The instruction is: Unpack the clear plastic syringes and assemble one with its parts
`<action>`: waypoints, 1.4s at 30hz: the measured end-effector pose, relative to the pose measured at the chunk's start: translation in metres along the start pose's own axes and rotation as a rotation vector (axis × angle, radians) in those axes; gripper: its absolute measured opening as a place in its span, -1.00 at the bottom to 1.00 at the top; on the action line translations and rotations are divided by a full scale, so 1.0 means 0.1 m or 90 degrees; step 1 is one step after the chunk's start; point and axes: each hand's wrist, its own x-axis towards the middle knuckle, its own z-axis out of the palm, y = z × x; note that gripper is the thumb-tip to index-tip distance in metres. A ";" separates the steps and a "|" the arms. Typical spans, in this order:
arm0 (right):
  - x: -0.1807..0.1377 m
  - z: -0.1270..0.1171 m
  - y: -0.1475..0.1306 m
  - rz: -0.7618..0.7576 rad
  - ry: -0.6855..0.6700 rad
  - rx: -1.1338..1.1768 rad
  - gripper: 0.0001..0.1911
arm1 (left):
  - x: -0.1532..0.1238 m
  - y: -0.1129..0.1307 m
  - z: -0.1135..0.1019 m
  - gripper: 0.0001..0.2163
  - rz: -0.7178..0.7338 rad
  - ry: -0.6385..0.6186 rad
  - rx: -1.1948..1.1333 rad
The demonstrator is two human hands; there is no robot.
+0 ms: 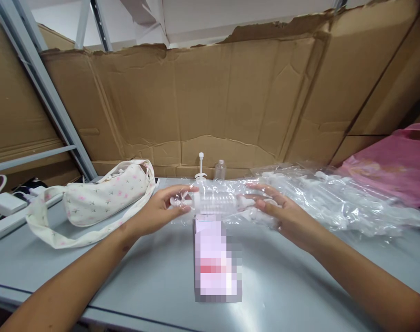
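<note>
Between my hands, a clear plastic bag (215, 185) wraps a see-through ribbed bottle-like piece (216, 203) with white parts at both ends, lying sideways. My left hand (163, 203) pinches the left end through the film. At the right end, my right hand (277, 205) has its thumb and fingers closed on the bag beside a white part. Just behind stand a white pump-like stem (201, 166) and a small clear bottle (220, 170). A phone-like object (213, 258), blurred into blocks, lies below the bagged piece on the grey table (147, 276).
To the left is a white flowered shoulder bag (102, 196) with its strap on the table, beside a white power strip (23, 214). Several clear-wrapped white pieces (337, 198) pile up on the right, near a pink bag (396, 161). Cardboard (203, 101) walls the back.
</note>
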 end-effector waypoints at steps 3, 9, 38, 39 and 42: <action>0.01 -0.05 -0.06 -0.010 0.046 0.059 -0.47 | 0.06 -0.05 -0.06 -0.72 0.012 0.121 0.015; 0.11 -0.14 -0.07 -0.082 0.192 0.145 -0.68 | 0.14 -0.15 -0.17 -0.88 0.039 0.287 0.058; 0.09 -0.09 0.01 -0.026 0.092 0.098 -0.59 | -0.03 0.00 0.08 -0.81 0.193 0.034 0.473; 0.09 -0.09 0.01 -0.024 0.099 0.093 -0.59 | -0.05 0.03 0.09 -0.84 0.222 0.037 0.423; 0.10 -0.10 0.04 -0.016 0.078 0.073 -0.58 | -0.06 0.06 0.13 -0.85 0.257 0.110 0.331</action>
